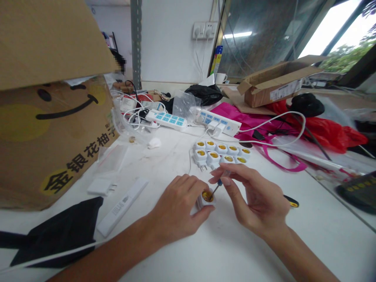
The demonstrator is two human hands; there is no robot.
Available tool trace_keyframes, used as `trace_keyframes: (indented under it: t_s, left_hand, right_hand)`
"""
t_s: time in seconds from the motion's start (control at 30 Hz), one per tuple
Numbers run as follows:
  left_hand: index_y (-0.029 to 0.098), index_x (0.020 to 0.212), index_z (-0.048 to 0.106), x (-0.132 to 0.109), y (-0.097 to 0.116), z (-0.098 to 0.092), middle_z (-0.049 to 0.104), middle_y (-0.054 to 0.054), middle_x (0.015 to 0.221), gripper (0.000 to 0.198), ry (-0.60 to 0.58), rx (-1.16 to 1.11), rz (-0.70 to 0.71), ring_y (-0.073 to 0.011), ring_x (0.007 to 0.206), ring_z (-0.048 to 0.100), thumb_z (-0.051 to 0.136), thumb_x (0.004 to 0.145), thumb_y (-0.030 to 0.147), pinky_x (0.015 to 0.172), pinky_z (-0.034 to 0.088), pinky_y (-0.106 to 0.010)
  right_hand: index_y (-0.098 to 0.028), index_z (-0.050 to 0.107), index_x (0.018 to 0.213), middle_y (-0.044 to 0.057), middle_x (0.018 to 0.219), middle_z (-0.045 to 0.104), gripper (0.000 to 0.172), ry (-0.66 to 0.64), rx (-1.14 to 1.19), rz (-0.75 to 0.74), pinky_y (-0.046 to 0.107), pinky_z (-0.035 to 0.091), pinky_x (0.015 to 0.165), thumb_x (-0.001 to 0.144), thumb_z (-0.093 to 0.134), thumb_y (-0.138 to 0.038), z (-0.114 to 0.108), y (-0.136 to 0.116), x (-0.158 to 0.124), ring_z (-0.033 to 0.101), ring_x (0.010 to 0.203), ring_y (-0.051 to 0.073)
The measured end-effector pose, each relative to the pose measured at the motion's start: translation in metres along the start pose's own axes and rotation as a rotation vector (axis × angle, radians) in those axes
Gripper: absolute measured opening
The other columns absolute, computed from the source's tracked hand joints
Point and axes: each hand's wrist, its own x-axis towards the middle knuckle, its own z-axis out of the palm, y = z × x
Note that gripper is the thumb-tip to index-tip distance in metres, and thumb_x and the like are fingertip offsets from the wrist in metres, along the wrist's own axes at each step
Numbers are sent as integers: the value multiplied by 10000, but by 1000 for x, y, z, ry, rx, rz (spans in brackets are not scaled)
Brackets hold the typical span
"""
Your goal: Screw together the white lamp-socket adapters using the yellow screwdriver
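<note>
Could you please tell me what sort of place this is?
Probably a small workshop for electrical goods: in view are two rows of white plastic sockets with gold-coloured insides, two white power strips with blue outlets, and a large brown cardboard box.

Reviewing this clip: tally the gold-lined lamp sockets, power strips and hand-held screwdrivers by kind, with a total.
Lamp sockets in rows: 9
Lamp socket in the left hand: 1
Power strips: 2
Screwdriver in the right hand: 1
Total: 13
</note>
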Motion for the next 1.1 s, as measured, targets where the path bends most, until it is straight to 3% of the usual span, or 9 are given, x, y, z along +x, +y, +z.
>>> trace_keyframes:
  t_s: [0.67, 0.97, 1.1]
  left_hand:
    - [222, 1138, 644, 0, 1, 1, 776, -69, 1168, 218, 3, -13, -1, -299, 1106, 716, 791, 991, 289, 962, 539, -499]
    - [215, 1129, 677, 0, 1, 1, 766, -67, 1135, 202, 19, 1, 16, -290, 1060, 716, 798, 989, 296, 935, 543, -485]
    - [209, 1143, 680, 0, 2, 0, 764, -64, 1116, 206, 19, 4, 18, -289, 1048, 709, 789, 994, 300, 933, 539, -488]
  right_hand:
    - [-266, 684, 1446, 74, 1212, 818, 507, -31, 10, 40, 362, 681, 947, 1007, 673, -13, -1, -4, 0, 834, 983, 185]
    - [-269, 709, 1366, 33, 1038, 849, 406, -96, 12, 76, 359, 667, 950, 1016, 709, -62, -7, -1, 5, 836, 954, 189]
    - [-279, 730, 1318, 32, 1021, 852, 366, -106, -4, 76, 360, 678, 886, 1002, 754, -95, -11, 1, 8, 841, 909, 206]
